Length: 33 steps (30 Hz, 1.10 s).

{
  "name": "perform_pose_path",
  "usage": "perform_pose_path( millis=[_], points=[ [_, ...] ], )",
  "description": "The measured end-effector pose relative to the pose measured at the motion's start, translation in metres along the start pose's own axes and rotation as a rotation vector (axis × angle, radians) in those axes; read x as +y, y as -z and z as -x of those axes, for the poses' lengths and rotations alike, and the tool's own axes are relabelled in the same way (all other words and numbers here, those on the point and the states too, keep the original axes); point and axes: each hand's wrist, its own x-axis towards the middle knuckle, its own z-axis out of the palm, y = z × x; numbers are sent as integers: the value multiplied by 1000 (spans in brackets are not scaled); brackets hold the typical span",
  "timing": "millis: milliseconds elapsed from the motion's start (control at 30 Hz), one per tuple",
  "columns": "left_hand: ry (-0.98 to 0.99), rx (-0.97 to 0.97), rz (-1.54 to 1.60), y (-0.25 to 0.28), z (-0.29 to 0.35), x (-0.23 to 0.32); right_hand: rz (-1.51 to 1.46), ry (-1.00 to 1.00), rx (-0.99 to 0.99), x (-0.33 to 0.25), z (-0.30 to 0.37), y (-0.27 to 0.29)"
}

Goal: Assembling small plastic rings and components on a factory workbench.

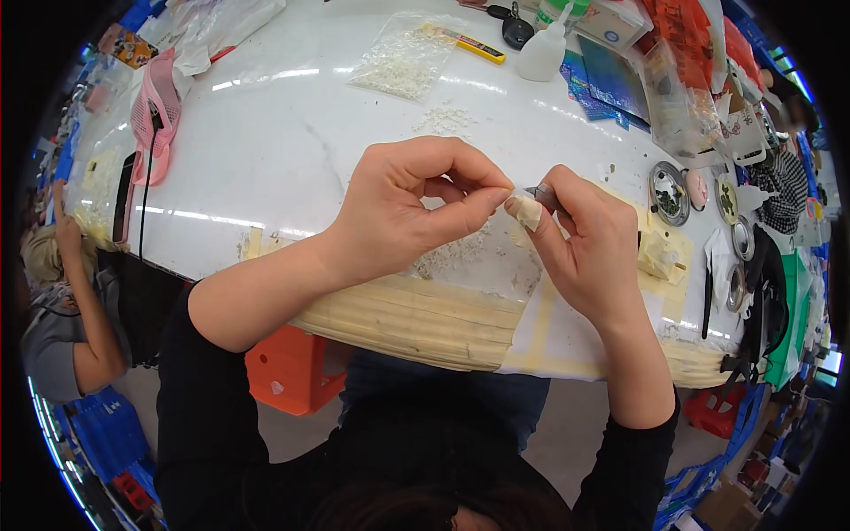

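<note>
Both hands meet above the table (pixel 292 159), their fingertips almost touching. My left hand (pixel 390 203) is closed in a pinch between thumb and forefinger; whatever sits there is too small to name. In my right hand (pixel 593 239) a small grey metal tool (pixel 547 198) is gripped between thumb and fingers, its tip pointing toward the left fingertips. Cream tape (pixel 526 212) wraps the right thumb. Beneath the hands lie scattered white flakes (pixel 452 257), with another patch of flakes (pixel 445 119) farther back.
A clear bag of white bits (pixel 403 66), a yellow cutter (pixel 481 50) and a white squeeze bottle (pixel 542 53) stand at the back. Round tins (pixel 670 212) and a taped block (pixel 657 258) lie right. Cream tape (pixel 416 323) covers the front edge. Another person (pixel 66 310) sits left.
</note>
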Motion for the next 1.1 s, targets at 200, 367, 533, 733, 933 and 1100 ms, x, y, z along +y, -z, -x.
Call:
perform_pose_path(
  millis=[200,367,533,733,933,1100],
  points=[
    [-101,0,-112,1,0,-2,63,45,30,-1,0,-1],
    [-131,-8,-145,2,0,-1,59,52,28,-1,1,-1],
    [-160,-16,-195,2,-1,-1,57,47,24,-2,1,0],
    [-244,-26,-356,4,-3,2,53,61,30,-2,0,1],
    [-245,-22,-368,4,-3,4,81,81,37,-3,0,3],
    [-204,-14,-312,3,-2,3,96,84,64,-1,0,0]
  ],
)
